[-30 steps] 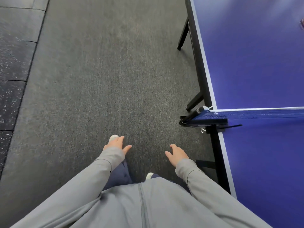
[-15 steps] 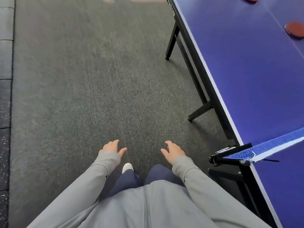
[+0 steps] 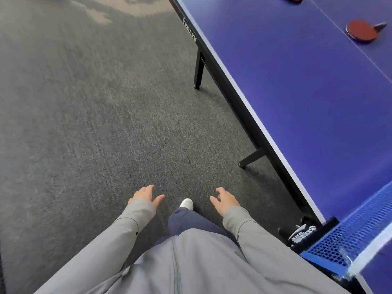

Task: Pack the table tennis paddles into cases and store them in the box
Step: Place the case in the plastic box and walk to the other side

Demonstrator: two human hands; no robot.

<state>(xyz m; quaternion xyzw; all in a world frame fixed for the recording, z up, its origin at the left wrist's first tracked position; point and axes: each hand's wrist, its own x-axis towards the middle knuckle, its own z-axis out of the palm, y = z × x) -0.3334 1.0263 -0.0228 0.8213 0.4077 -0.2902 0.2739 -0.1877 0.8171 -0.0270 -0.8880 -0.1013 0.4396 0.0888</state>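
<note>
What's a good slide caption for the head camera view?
Both hands, left and right, empty beside the table; two paddles lie ahead.

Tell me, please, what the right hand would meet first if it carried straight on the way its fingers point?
Probably nothing but the grey carpet: the right hand points forward and slightly left, away from the table tennis table.

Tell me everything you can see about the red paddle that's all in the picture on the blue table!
The red paddle lies flat on the blue table, far from both hands, close beside the thin white centre line. Its round face looks like smooth red rubber with a dark edge beneath. A short handle, brownish and blurred, sticks out toward the right. Only the tabletop touches it, and no case is around it.
</note>
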